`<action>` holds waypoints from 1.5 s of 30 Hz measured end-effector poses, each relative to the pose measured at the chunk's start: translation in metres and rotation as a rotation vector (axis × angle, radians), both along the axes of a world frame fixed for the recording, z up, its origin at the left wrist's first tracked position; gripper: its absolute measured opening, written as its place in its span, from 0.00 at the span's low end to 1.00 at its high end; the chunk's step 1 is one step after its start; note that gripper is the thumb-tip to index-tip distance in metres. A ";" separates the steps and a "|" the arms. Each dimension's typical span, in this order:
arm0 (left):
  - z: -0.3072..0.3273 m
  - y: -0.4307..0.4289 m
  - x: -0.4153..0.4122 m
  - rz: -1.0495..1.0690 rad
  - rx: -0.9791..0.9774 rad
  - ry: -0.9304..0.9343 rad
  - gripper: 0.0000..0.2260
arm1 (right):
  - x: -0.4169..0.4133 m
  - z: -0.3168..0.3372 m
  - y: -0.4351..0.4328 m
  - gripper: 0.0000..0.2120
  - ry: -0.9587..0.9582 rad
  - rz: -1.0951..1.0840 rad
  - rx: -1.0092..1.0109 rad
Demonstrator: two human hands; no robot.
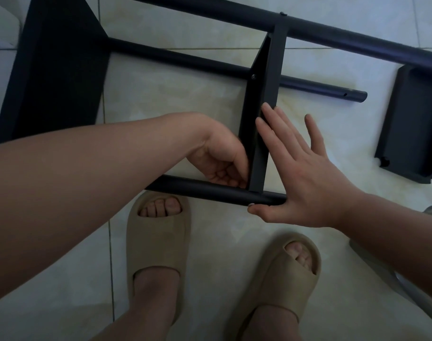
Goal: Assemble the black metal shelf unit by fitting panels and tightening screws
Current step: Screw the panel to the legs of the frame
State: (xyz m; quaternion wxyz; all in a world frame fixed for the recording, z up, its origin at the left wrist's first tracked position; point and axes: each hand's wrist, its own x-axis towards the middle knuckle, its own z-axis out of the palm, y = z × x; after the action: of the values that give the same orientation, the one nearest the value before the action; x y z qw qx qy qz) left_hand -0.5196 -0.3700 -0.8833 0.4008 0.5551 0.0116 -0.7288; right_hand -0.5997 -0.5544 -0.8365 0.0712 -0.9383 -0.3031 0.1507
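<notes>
The black shelf frame lies on its side on the tiled floor. A narrow black panel (264, 77) stands on edge between the black tubes. My left hand (220, 158) is tucked against the panel's left face near the near tube (205, 190), its fingers curled at the joint; what they hold is hidden. My right hand (301, 168) lies flat with straight fingers against the panel's right edge, and its thumb presses a screw head (251, 205) on the near tube. A second, wider panel (60, 70) is fitted at the left end of the frame.
A loose black panel (414, 124) lies on the floor at the right. Two long tubes (333, 38) run across the top, one with a free end (357, 96). My feet in beige slippers (158, 242) stand just below the near tube.
</notes>
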 end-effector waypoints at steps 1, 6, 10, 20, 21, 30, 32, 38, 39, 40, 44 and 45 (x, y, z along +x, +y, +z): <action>0.001 0.001 0.000 -0.004 -0.003 0.008 0.08 | -0.001 0.001 0.001 0.58 0.011 -0.009 0.003; 0.000 0.002 0.002 -0.049 0.002 -0.021 0.07 | -0.004 0.000 0.005 0.57 0.018 -0.008 0.017; -0.002 0.001 0.000 -0.053 -0.006 -0.031 0.06 | -0.003 -0.004 0.003 0.57 -0.030 0.020 0.007; -0.001 0.001 0.002 -0.082 0.005 -0.067 0.03 | -0.003 -0.011 0.003 0.57 -0.055 0.021 0.042; -0.001 0.000 0.002 -0.083 0.008 -0.065 0.03 | -0.002 -0.011 0.003 0.57 -0.055 0.021 0.043; 0.001 -0.004 0.003 -0.064 0.050 -0.062 0.06 | -0.003 -0.011 0.003 0.57 -0.069 0.003 0.057; 0.001 -0.004 0.003 -0.052 0.044 -0.061 0.06 | -0.003 -0.011 0.003 0.57 -0.066 0.000 0.059; 0.003 0.000 -0.001 0.026 -0.013 -0.055 0.07 | -0.002 -0.011 0.003 0.57 -0.057 0.002 0.055; 0.003 0.001 -0.001 0.028 -0.019 -0.060 0.07 | -0.002 -0.010 0.003 0.57 -0.057 0.002 0.054; 0.002 0.001 -0.002 0.026 -0.025 -0.067 0.06 | -0.002 -0.010 0.003 0.57 -0.056 0.002 0.054; 0.002 0.002 -0.003 0.041 -0.052 -0.071 0.06 | -0.001 -0.011 0.001 0.57 -0.058 0.002 0.056; 0.002 0.002 -0.004 0.047 -0.059 -0.064 0.06 | 0.000 -0.011 0.001 0.57 -0.063 0.005 0.053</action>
State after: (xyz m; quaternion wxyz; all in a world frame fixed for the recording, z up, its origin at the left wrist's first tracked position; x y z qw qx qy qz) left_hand -0.5233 -0.3682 -0.8817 0.4341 0.5657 -0.0096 -0.7010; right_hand -0.6000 -0.5534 -0.8472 0.0862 -0.9396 -0.3114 0.1131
